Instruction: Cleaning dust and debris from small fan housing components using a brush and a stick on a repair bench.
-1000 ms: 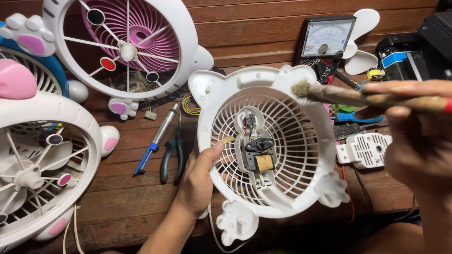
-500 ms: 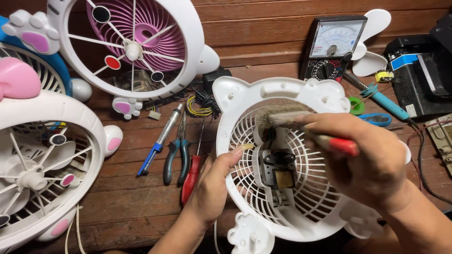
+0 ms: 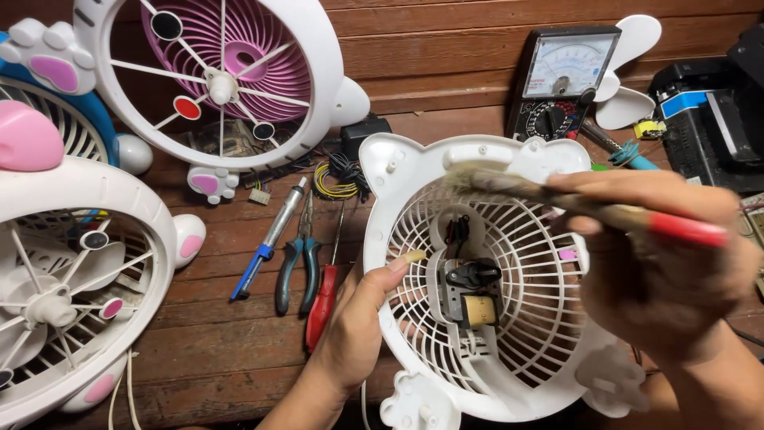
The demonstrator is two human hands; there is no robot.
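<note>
Left hand (image 3: 358, 326) is closed on the left rim of the white fan grille (image 3: 485, 279), which is held tilted over the wooden table (image 3: 199, 350). Right hand (image 3: 660, 271) is wrapped around a paintbrush (image 3: 573, 203), whose bristles are laid on the top of the grille. Dust is being brushed off, it seems. Next, the small motor (image 3: 471, 291) in the middle may need careful, soft strokes.

A black rectangular analogue meter with a pale dial face (image 3: 562, 84) leans upright against the wooden wall at the back right. Farther right, a blue-and-white rectangular label (image 3: 683, 103) sits on a black boxy device (image 3: 720, 131).
</note>
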